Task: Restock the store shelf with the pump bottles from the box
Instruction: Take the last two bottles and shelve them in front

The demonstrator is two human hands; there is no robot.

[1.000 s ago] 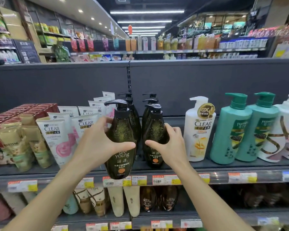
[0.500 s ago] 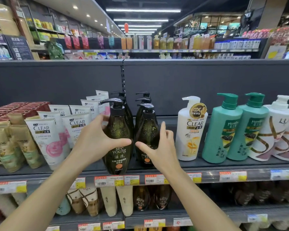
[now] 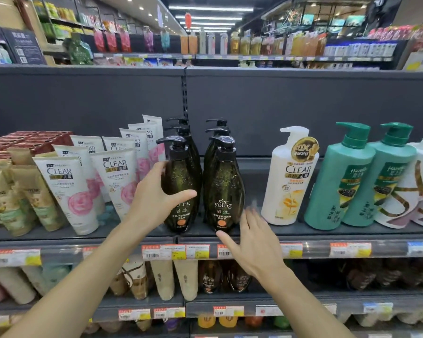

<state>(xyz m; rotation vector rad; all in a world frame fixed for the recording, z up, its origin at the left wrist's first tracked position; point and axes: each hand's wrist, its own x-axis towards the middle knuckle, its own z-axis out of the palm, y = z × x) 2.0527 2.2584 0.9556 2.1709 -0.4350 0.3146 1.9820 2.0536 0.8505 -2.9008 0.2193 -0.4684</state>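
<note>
Right hand (image 3: 252, 247) released right front pump bottle (image 3: 224, 189), now clear, fingers spread. Left hand (image 3: 154, 201) fingers wrapped around left front pump bottle (image 3: 181, 184), now standing on shelf (image 3: 327, 236). Both placed; release pending.

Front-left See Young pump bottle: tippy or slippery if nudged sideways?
Front-left See Young pump bottle tapers to a narrow base, so probably tips easily. Glossy dark plastic likely slick. It looks full, so probably heavy; left hand wraps it.

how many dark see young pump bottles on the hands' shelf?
6 visible: two rows of three. Left row: front held by the left hand, two pumps behind. Right row: front, two behind. More may be hidden.
</note>
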